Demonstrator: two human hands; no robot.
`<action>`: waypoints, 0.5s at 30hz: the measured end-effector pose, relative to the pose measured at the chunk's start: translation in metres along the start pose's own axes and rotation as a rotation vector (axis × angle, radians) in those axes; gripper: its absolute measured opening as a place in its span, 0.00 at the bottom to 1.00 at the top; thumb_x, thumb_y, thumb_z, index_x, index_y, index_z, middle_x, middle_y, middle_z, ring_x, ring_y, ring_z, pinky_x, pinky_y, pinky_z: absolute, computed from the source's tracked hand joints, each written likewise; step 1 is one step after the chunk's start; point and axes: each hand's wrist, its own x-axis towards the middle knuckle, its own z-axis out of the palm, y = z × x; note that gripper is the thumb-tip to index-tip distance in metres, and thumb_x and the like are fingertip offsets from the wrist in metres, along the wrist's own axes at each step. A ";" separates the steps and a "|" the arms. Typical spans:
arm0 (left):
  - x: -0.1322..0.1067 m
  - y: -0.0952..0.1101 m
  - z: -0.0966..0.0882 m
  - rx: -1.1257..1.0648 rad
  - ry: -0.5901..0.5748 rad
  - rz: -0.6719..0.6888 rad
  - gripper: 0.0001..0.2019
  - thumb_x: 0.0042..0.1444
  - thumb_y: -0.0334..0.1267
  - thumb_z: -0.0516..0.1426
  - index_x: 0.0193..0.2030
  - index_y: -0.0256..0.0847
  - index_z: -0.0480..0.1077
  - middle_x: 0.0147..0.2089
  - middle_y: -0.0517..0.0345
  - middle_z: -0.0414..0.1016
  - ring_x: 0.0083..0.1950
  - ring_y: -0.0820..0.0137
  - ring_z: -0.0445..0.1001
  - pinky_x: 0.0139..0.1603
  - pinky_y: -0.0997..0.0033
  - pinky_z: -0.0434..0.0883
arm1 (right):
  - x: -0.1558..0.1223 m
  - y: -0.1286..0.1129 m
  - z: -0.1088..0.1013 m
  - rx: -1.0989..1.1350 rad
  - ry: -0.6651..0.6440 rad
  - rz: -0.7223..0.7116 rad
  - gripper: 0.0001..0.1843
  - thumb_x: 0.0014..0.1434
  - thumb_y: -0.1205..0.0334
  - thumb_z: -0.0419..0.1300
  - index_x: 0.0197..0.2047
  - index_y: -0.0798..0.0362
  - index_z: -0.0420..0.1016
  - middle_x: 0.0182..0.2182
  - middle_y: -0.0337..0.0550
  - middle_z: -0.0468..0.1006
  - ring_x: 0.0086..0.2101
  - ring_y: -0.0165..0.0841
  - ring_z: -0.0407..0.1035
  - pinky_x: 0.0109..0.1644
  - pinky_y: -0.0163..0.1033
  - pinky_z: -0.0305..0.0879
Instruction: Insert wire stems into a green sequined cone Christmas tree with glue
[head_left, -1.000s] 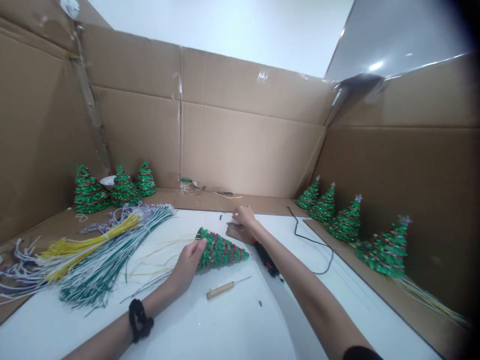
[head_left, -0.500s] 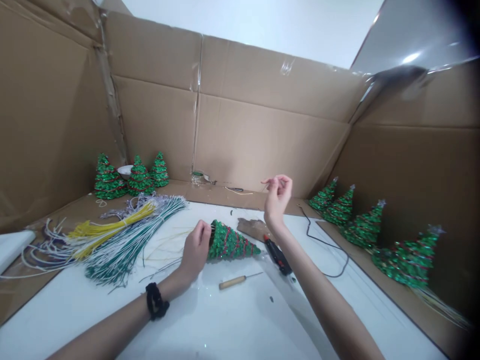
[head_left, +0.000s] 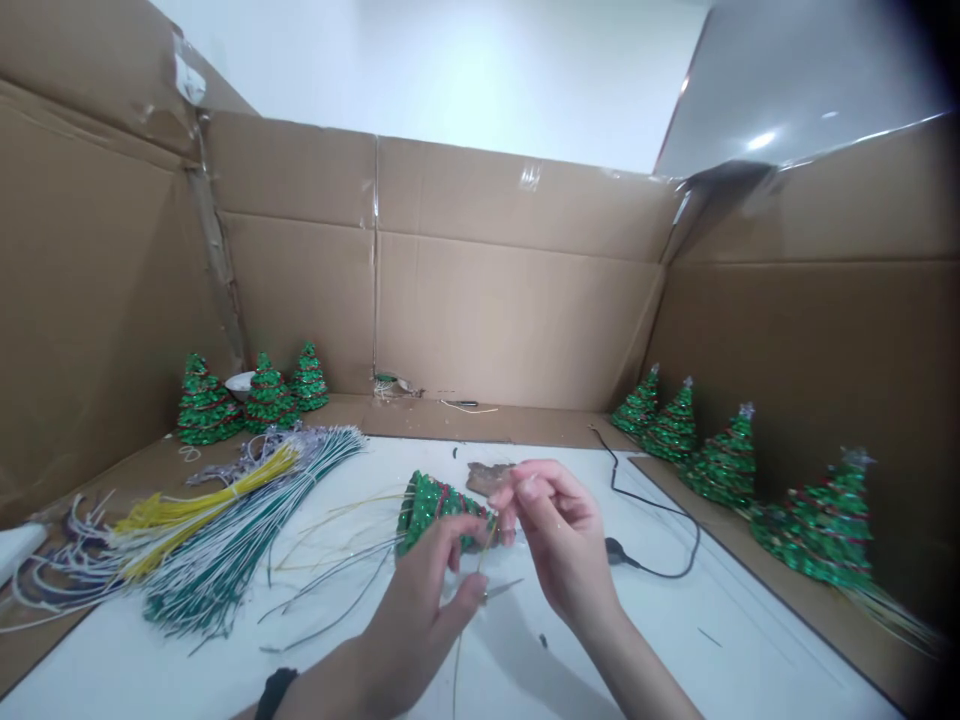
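A small green beaded Christmas tree (head_left: 431,500) with red trim lies on its side, its tip hidden behind my hands. Loose wires trail left from its base. My right hand (head_left: 566,530) is closed in a pinch on a thin yellow strand (head_left: 457,665), which hangs down past my left hand. My left hand (head_left: 431,605) is in front of the tree, thumb and forefinger spread around the strand without visibly gripping it. Just beyond the left thumb shows the metal shaft of an awl (head_left: 505,588); its handle is hidden.
Bundled green-white wires (head_left: 240,540) and yellow wires (head_left: 206,490) lie left. Several finished trees (head_left: 817,520) stand along the right, others (head_left: 202,405) at back left. A black cable (head_left: 660,575) curves behind my right hand. Cardboard walls (head_left: 517,310) enclose the table.
My right hand has come down from above the table to meet my left. My left hand has let go of the tree's base and moved right, fingers now spread.
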 end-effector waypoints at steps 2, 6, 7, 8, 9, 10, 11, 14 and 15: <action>0.001 0.008 0.000 -0.217 -0.135 -0.146 0.14 0.62 0.47 0.44 0.39 0.40 0.64 0.27 0.59 0.64 0.29 0.71 0.60 0.33 0.70 0.59 | -0.001 -0.006 0.000 0.015 -0.040 0.022 0.05 0.55 0.59 0.63 0.34 0.51 0.75 0.24 0.38 0.77 0.19 0.26 0.66 0.22 0.31 0.66; 0.004 0.013 0.002 -0.756 -0.320 -0.373 0.18 0.59 0.52 0.49 0.27 0.39 0.60 0.17 0.68 0.51 0.20 0.77 0.49 0.24 0.74 0.50 | 0.007 -0.007 -0.008 0.083 -0.116 0.115 0.07 0.53 0.58 0.65 0.33 0.52 0.75 0.22 0.39 0.77 0.17 0.25 0.64 0.19 0.29 0.63; 0.004 0.011 0.003 -0.891 -0.357 -0.409 0.18 0.58 0.51 0.51 0.26 0.39 0.59 0.16 0.69 0.49 0.19 0.78 0.47 0.23 0.74 0.49 | 0.009 -0.004 -0.012 0.103 -0.137 0.155 0.08 0.52 0.57 0.66 0.33 0.52 0.75 0.22 0.39 0.77 0.16 0.24 0.63 0.18 0.28 0.61; 0.003 0.008 0.004 -1.002 -0.387 -0.432 0.17 0.57 0.50 0.53 0.25 0.40 0.59 0.15 0.70 0.48 0.18 0.78 0.46 0.23 0.74 0.49 | 0.012 -0.001 -0.016 0.120 -0.152 0.200 0.09 0.51 0.56 0.66 0.32 0.52 0.75 0.21 0.38 0.77 0.16 0.24 0.63 0.17 0.28 0.60; 0.002 0.004 0.006 -1.076 -0.407 -0.451 0.17 0.56 0.49 0.53 0.25 0.39 0.59 0.14 0.70 0.48 0.18 0.78 0.46 0.23 0.74 0.50 | 0.014 0.003 -0.020 0.128 -0.162 0.247 0.10 0.50 0.56 0.67 0.31 0.52 0.75 0.21 0.38 0.77 0.17 0.23 0.63 0.18 0.27 0.59; 0.001 0.000 0.007 -1.106 -0.417 -0.465 0.16 0.56 0.48 0.53 0.25 0.39 0.60 0.14 0.70 0.49 0.18 0.78 0.46 0.23 0.74 0.50 | 0.016 0.008 -0.023 0.123 -0.167 0.293 0.10 0.49 0.56 0.68 0.31 0.53 0.75 0.22 0.38 0.77 0.17 0.23 0.63 0.19 0.26 0.58; 0.000 -0.005 0.010 -1.093 -0.409 -0.475 0.15 0.57 0.47 0.53 0.26 0.38 0.61 0.14 0.70 0.51 0.18 0.78 0.47 0.23 0.74 0.50 | 0.018 0.012 -0.027 0.108 -0.169 0.335 0.11 0.48 0.56 0.69 0.30 0.53 0.75 0.21 0.38 0.77 0.18 0.23 0.63 0.20 0.26 0.58; -0.003 -0.016 0.017 -0.920 -0.314 -0.487 0.16 0.58 0.50 0.51 0.30 0.37 0.62 0.15 0.68 0.55 0.18 0.79 0.49 0.22 0.75 0.48 | 0.019 0.025 -0.032 0.055 -0.167 0.433 0.13 0.45 0.57 0.71 0.28 0.55 0.74 0.21 0.38 0.76 0.21 0.23 0.65 0.25 0.26 0.59; -0.004 -0.019 0.020 -0.863 -0.277 -0.489 0.17 0.58 0.51 0.50 0.31 0.38 0.62 0.15 0.68 0.56 0.18 0.79 0.49 0.22 0.75 0.47 | 0.019 0.030 -0.033 0.049 -0.153 0.457 0.13 0.44 0.58 0.71 0.29 0.55 0.74 0.21 0.38 0.76 0.22 0.23 0.65 0.26 0.27 0.59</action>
